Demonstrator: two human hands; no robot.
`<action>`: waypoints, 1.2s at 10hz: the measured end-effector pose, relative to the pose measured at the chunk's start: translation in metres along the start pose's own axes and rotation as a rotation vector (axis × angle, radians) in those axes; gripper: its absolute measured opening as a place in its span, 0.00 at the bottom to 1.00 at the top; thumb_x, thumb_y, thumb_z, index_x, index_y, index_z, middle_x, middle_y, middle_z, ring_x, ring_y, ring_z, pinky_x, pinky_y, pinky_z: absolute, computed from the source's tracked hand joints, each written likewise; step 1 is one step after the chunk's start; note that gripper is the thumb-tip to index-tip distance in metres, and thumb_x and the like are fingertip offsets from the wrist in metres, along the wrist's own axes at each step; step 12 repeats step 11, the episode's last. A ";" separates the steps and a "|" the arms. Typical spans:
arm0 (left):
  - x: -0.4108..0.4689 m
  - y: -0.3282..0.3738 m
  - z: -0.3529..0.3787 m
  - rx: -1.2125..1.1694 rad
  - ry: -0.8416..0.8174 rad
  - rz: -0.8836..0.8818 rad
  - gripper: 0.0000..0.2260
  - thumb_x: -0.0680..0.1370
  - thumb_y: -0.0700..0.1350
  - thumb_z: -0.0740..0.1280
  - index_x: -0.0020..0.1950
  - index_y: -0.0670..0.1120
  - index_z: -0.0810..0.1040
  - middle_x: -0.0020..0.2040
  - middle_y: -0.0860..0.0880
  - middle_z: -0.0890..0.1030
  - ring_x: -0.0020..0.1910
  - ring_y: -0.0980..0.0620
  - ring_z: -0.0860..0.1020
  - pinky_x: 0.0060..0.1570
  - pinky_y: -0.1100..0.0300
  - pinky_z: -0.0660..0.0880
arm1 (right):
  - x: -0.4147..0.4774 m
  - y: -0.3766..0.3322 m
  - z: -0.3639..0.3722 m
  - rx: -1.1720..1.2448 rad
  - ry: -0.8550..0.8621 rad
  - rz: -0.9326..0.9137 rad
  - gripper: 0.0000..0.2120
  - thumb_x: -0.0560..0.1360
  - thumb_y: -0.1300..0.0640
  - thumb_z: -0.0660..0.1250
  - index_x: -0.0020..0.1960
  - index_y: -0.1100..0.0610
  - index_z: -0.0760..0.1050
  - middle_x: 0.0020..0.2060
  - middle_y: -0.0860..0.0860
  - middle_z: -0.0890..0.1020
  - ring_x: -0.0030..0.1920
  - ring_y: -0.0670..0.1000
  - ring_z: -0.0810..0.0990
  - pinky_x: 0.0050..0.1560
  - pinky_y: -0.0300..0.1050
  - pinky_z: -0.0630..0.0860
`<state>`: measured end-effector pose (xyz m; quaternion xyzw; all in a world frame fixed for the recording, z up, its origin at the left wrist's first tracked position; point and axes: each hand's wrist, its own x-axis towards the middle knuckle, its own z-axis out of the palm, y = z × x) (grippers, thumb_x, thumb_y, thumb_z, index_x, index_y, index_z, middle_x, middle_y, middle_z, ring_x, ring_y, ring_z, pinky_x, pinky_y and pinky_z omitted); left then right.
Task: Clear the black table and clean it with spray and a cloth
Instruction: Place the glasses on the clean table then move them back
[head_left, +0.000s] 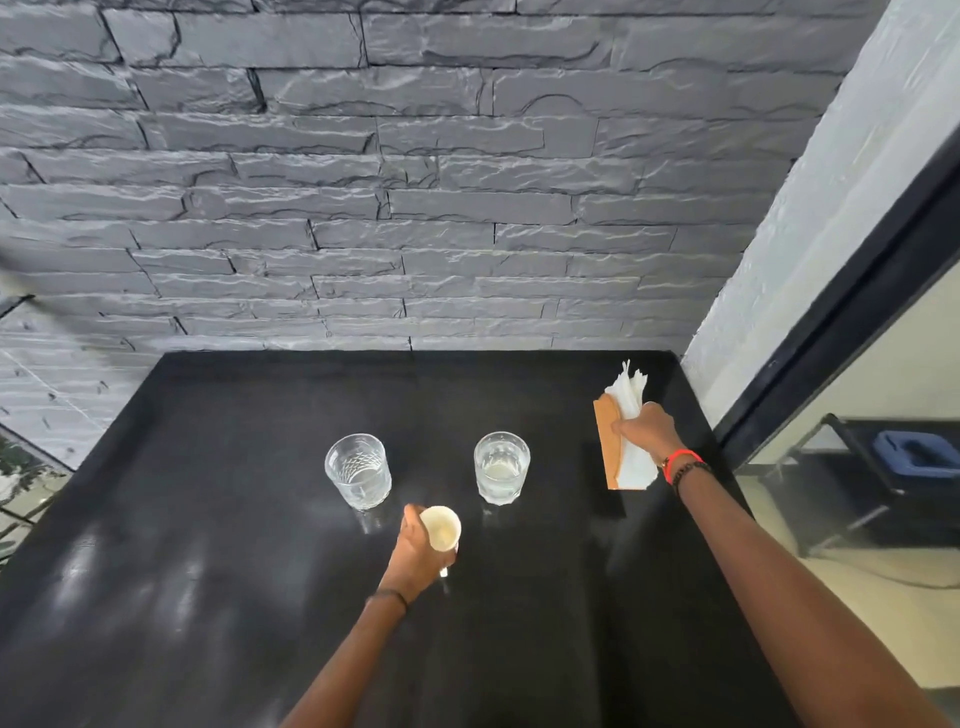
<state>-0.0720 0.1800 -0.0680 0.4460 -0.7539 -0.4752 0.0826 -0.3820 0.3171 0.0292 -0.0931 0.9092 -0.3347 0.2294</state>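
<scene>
The black table (218, 519) fills the lower view. Two clear cut-glass tumblers stand on it: the left glass (358, 470) and the right glass (501, 467), which has a little liquid in it. My left hand (418, 556) grips a small white paper cup (440, 528) just in front of the glasses, tilted toward me. At the table's far right, my right hand (647, 428) grips a wooden napkin holder (607, 441) with white paper napkins (631, 389) standing in it.
A grey stone wall (415, 182) rises directly behind the table. To the right are a white wall edge and a dark frame (831, 322), with a black stand and a blue bin (914, 452) on the floor beyond.
</scene>
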 end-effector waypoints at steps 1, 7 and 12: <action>0.000 -0.002 0.002 -0.015 0.009 -0.012 0.26 0.67 0.39 0.76 0.58 0.42 0.65 0.60 0.42 0.71 0.56 0.46 0.72 0.56 0.57 0.72 | 0.016 0.001 -0.001 -0.007 0.019 0.019 0.18 0.72 0.59 0.68 0.59 0.65 0.71 0.55 0.60 0.78 0.54 0.60 0.78 0.49 0.46 0.74; 0.000 0.008 -0.003 0.116 0.010 -0.009 0.46 0.63 0.48 0.80 0.73 0.40 0.58 0.70 0.42 0.65 0.69 0.42 0.65 0.68 0.51 0.65 | 0.061 0.016 0.001 -0.112 0.020 0.096 0.21 0.73 0.58 0.68 0.63 0.66 0.70 0.59 0.61 0.76 0.58 0.61 0.76 0.55 0.48 0.72; -0.029 0.061 -0.057 -0.105 0.084 0.094 0.41 0.69 0.59 0.74 0.74 0.45 0.59 0.70 0.44 0.67 0.69 0.52 0.67 0.65 0.60 0.64 | 0.040 -0.011 -0.014 -0.346 0.351 -0.120 0.41 0.73 0.39 0.64 0.73 0.65 0.57 0.68 0.65 0.65 0.70 0.64 0.61 0.70 0.57 0.60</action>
